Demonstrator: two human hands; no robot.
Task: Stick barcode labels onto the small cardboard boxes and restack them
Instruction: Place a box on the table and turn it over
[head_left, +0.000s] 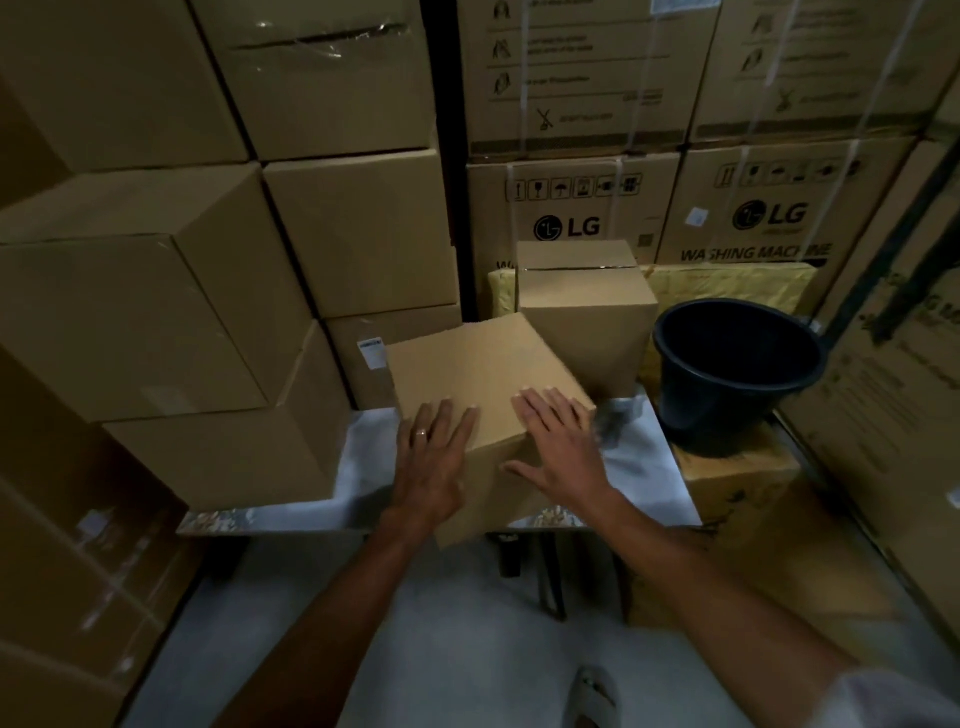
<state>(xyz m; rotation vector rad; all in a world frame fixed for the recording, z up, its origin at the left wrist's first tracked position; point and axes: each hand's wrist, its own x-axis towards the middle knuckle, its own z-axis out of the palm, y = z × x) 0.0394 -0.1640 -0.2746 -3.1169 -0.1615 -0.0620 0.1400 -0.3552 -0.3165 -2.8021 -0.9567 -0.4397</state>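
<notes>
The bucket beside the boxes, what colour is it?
The bucket is plain black, seen clearly in the head view.

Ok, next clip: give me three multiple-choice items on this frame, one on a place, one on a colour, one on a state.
1. Where is the round plastic bucket?
A. right of the tilted brown cardboard box
B. left of it
C. on top of it

2. The bucket's colour?
A. white
B. black
C. red

3. How do the left hand and right hand lie?
A. both fists in the air
B. flat on the box
C. inside the bucket

Answers: 1 A, it stands right of the box; 2 B, it looks black; 3 B, straight fingers rest on the box.
</notes>
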